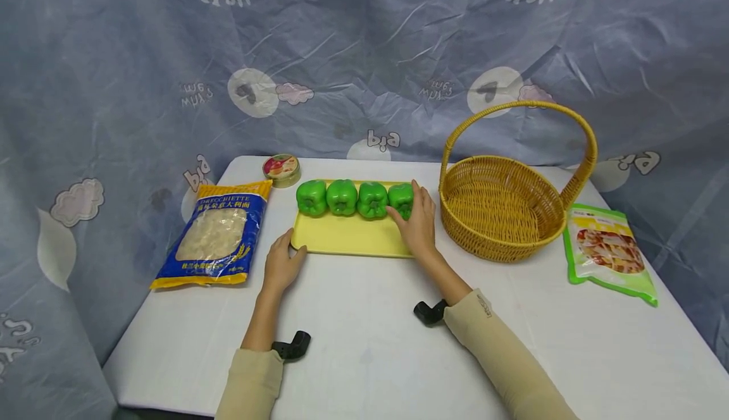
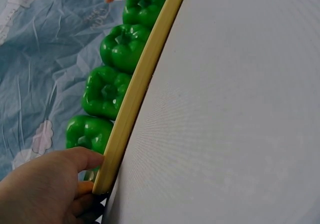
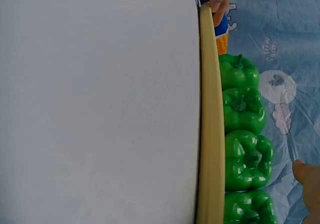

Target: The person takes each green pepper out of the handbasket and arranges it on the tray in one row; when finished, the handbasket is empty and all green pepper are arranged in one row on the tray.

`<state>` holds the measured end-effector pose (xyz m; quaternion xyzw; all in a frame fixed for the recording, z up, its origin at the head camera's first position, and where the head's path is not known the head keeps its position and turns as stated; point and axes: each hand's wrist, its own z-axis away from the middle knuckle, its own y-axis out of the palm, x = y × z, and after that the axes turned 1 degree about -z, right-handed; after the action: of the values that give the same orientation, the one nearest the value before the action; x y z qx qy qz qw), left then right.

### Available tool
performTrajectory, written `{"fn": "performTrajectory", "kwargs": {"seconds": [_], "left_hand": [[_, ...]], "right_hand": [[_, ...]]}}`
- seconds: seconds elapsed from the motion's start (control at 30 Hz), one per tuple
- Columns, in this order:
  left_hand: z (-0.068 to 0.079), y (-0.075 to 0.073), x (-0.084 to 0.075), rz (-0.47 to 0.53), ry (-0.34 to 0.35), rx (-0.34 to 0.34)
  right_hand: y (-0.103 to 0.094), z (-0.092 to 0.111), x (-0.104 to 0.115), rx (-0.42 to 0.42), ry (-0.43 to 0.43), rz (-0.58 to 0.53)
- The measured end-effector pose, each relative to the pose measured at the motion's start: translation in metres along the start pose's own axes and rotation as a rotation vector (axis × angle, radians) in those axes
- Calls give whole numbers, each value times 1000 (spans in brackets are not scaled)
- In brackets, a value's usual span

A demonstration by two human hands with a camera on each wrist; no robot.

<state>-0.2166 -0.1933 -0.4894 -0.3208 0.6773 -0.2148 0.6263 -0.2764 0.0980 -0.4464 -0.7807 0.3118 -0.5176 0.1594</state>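
Note:
Several green bell peppers (image 1: pixel 342 197) sit in a row along the back of a yellow tray (image 1: pixel 350 236). At the tray's front left corner my left hand (image 1: pixel 283 265) pinches the rim, thumb on top; its other fingers are partly hidden beneath in the left wrist view. My right hand (image 1: pixel 418 227) is over the rightmost pepper (image 1: pixel 401 198), thumb on its left and fingers spread along its right side. In the right wrist view the thumb (image 3: pixel 306 176) stands a little apart from the peppers (image 3: pixel 248 160).
A wicker basket (image 1: pixel 495 252) with a tall handle stands just right of the tray. Left of the tray lies a blue and yellow pasta bag (image 1: pixel 213 236), with a round tin (image 1: pixel 281 170) behind it. A green food packet (image 1: pixel 609 249) lies at the far right.

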Motion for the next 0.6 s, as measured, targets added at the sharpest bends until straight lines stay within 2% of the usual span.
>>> {"fn": "performTrajectory", "kwargs": {"seconds": [0.27,0.6], "left_hand": [[-1,1,-1,5,-11,15],[0,-5,2,20,-33,24]], "right_hand": [[-35,16,12,19,-87,-19],[-79,27,22,-12,-199,-67]]}}
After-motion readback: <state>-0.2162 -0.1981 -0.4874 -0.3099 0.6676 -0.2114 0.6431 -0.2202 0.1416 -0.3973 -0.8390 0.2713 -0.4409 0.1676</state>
